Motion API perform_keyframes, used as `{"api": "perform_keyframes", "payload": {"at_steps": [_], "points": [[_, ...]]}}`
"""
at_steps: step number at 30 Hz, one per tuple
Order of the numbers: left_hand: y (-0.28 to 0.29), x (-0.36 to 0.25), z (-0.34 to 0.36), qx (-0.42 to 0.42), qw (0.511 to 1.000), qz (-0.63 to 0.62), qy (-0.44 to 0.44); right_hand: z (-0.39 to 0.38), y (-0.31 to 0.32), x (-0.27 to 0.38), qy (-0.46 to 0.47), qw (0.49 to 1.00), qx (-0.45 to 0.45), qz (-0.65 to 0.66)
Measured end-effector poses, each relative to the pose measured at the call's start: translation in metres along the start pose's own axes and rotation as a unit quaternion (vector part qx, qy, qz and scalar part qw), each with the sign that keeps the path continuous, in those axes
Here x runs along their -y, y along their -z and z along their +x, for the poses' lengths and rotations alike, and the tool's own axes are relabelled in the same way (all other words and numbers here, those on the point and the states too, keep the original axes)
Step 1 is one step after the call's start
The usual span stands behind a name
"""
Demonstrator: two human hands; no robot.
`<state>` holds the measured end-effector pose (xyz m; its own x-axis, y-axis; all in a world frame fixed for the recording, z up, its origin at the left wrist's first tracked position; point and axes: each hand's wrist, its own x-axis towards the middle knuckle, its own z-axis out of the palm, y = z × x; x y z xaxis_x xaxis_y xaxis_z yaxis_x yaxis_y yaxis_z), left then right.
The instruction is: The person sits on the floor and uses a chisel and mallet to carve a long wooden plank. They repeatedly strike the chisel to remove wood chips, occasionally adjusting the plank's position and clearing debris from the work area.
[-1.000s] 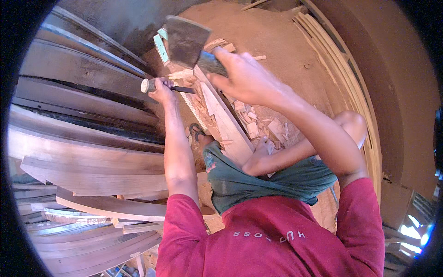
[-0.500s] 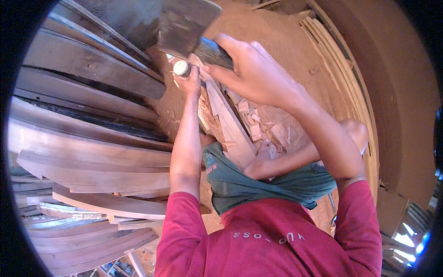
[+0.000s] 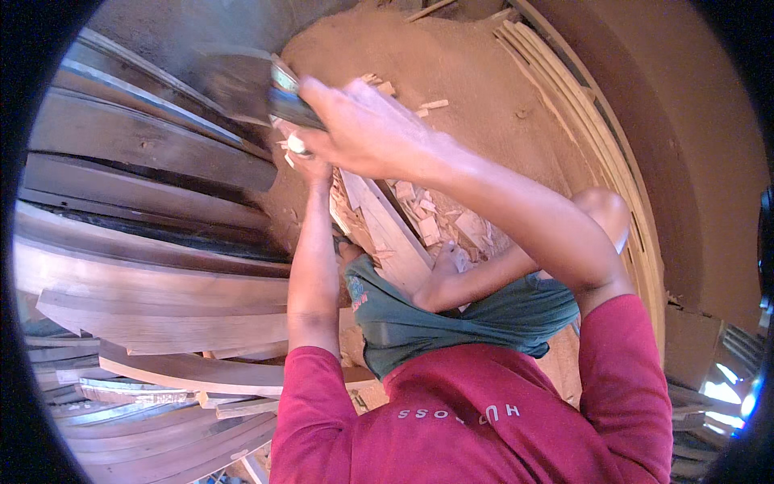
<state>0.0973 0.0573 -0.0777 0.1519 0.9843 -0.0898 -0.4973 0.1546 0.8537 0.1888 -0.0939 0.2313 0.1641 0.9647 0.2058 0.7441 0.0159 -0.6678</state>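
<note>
My right hand is closed around the dark handle of a broad-headed striking tool, whose head is smeared by motion at the upper left. Just below it, my left hand grips a chisel with a pale butt end; its blade is hidden. Both hands are over a long pale wooden workpiece, chipped along its left side and lying between my legs. Loose wood chips lie along its right.
Stacked boards fill the left side, with darker planks above them. Long thin strips line the right along a brown wall. Sawdust covers the ground. My bare foot rests beside the workpiece.
My right hand has swung the broad tool leftward, toward the chisel's butt. My left hand moved right and tilted the chisel's end upward, then shifted slightly back left and down.
</note>
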Motion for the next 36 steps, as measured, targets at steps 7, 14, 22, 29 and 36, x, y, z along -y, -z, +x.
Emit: {"api": "perform_keyframes", "payload": {"at_steps": [7,14,22,29,36], "points": [[-0.026,-0.014,-0.014,0.099,0.959,0.242,-0.104,-0.021,-0.062,-0.080,-0.051,0.989,0.057,-0.124],[0.024,-0.065,0.030,0.067,0.995,0.004,-0.070,-0.038,-0.015,-0.050,-0.141,0.985,0.087,-0.037],[-0.023,-0.084,0.009,0.080,0.985,0.061,-0.142,-0.098,-0.005,-0.080,-0.241,0.967,0.057,-0.062],[-0.023,-0.041,0.021,0.063,0.973,0.148,-0.166,-0.078,-0.021,-0.072,-0.253,0.966,0.050,-0.020],[-0.026,-0.045,0.024,0.066,0.965,0.189,-0.169,-0.048,-0.014,-0.044,-0.193,0.978,0.071,-0.019]]}}
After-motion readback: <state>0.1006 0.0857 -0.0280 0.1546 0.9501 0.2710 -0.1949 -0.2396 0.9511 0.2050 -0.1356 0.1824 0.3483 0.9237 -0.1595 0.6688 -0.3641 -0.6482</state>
